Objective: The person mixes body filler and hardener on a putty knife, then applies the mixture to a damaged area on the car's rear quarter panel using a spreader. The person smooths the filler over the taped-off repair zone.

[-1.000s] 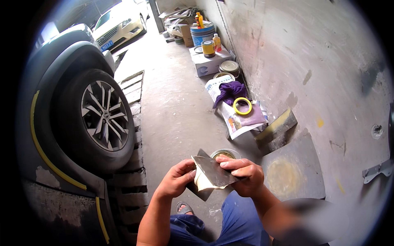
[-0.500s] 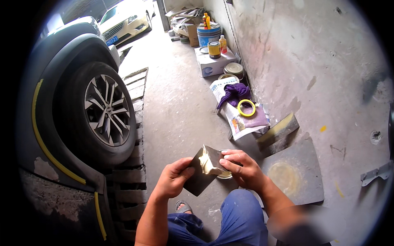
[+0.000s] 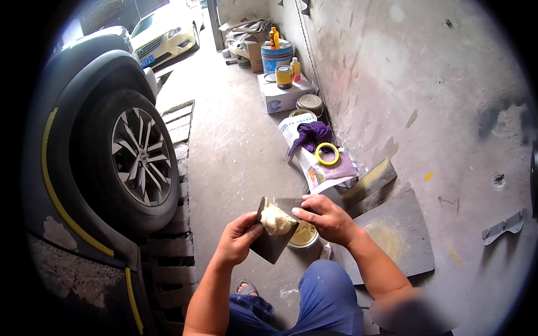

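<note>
"where is the paste (image 3: 277,219)?"

"it sits in a cream lump on the left plate (image 3: 272,249), out in front of you. it is between your left hand (image 3: 240,238) and your right hand (image 3: 328,219), with your left thumb just beside it."

"what do your hands hold?"

"your left hand is closed on the left plate, with the thumb on top by the near side. your right hand is pinched on the right plate (image 3: 290,204), fingers bent and thumb under them. that plate comes up to the far right side of the lump. i cannot tell if they touch."

"how will the paste feel?"

"soft and sticky, i think, like thick icing. it looks light. it holds its lump, but it may slide if you tip the plate a lot."

"where should you hold on?"

"not on the paste. pinch each plate by its clean edge. both look thin, flat and light, and maybe a bit bendy. a messy edge could be slippery."

"what is below?"

"a tin (image 3: 304,246) with more paste is on the floor (image 3: 235,162), under your right hand. a small tube (image 3: 326,251) is just beside it."
</note>
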A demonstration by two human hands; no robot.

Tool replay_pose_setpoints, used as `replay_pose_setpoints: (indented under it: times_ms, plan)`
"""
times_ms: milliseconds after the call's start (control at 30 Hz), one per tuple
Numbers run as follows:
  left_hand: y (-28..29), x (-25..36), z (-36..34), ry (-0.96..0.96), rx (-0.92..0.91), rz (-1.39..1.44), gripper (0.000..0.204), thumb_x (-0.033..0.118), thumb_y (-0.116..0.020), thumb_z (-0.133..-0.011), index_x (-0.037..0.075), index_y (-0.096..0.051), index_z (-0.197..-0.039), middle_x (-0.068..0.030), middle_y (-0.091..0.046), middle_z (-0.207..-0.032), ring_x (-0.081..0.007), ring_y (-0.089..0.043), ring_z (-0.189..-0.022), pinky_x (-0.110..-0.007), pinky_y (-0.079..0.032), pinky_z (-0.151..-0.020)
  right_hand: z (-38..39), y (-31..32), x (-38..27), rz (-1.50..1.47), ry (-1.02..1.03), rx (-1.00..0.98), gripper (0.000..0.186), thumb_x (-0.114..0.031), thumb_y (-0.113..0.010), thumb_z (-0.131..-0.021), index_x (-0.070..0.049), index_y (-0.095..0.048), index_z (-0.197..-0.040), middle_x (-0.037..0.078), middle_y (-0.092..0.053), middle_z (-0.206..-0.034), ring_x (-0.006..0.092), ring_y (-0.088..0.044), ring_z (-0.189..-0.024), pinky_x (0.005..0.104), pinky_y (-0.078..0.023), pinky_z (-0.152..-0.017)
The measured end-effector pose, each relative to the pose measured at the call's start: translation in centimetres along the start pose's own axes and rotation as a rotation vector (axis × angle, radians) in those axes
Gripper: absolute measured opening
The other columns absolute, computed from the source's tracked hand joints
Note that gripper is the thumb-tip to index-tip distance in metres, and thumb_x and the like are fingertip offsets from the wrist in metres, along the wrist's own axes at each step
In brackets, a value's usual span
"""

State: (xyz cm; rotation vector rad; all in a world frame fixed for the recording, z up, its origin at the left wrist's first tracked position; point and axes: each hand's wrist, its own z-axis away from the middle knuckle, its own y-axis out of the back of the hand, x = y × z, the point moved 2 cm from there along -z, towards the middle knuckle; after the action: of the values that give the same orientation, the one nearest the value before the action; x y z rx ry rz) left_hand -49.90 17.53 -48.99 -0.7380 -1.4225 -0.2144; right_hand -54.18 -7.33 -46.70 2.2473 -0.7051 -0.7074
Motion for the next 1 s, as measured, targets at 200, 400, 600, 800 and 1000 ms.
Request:
replay_pose_setpoints:
  times_ms: [200,400,600,800,1000]
  plan:
    - [-1.9,0.1,-1.1,-0.163,0.219,0.428,0.027,0.004,-0.048,-0.097,0.001,-0.050,-0.124,-0.0105,-0.060,-0.117,-0.0182,-0.057,-0.109,-0.034,-0.046,-0.096,1.4,-1.0,-0.8,-0.808,-0.637,0.345,0.050,0.009,-0.041,-0.088,-0.001,-0.038,-0.137,0.011,-0.051,-0.129,0.0193,-0.053,-0.117,0.0337,-0.040,-0.102]
    - [-3.8,-1.2,-1.4,-0.220,0.351,0.514,0.022,0.008,-0.046,-0.099,0.004,-0.044,-0.121,-0.0122,-0.060,-0.117,-0.0192,-0.059,-0.105,-0.034,-0.048,-0.095,-0.2,-3.2,-5.4,-1.150,-0.589,0.444,0.050,0.003,-0.045,-0.095,-0.002,-0.034,-0.143,0.008,-0.048,-0.137,0.0162,-0.043,-0.127,0.0299,-0.030,-0.107]
    - [-2.7,0.2,-1.3,-0.222,0.366,0.517,0.023,0.011,-0.047,-0.099,0.004,-0.045,-0.121,-0.0129,-0.060,-0.117,-0.0192,-0.059,-0.106,-0.033,-0.047,-0.095,1.3,-3.5,-4.8,-0.942,-0.554,0.137,0.048,0.008,-0.047,-0.092,0.001,-0.040,-0.139,0.010,-0.051,-0.135,0.0166,-0.045,-0.126,0.0301,-0.034,-0.106]
    - [-2.8,0.0,-0.9,-0.257,0.407,0.448,0.022,0.011,-0.047,-0.099,0.002,-0.046,-0.119,-0.0120,-0.060,-0.116,-0.0179,-0.059,-0.104,-0.032,-0.047,-0.094,-0.4,-2.9,-5.1,-0.737,-0.495,0.028,0.046,0.008,-0.046,-0.092,0.004,-0.041,-0.137,0.009,-0.053,-0.131,0.0163,-0.047,-0.123,0.0289,-0.034,-0.105]
    - [-3.0,-0.1,-0.9,-0.323,0.425,0.279,0.024,0.010,-0.046,-0.100,0.001,-0.047,-0.122,-0.0100,-0.060,-0.115,-0.0145,-0.057,-0.105,-0.029,-0.044,-0.095,-2.5,-2.2,-6.7,-0.743,-0.608,0.073,0.043,0.004,-0.045,-0.093,0.006,-0.041,-0.136,0.011,-0.053,-0.129,0.0154,-0.048,-0.120,0.0272,-0.037,-0.101]
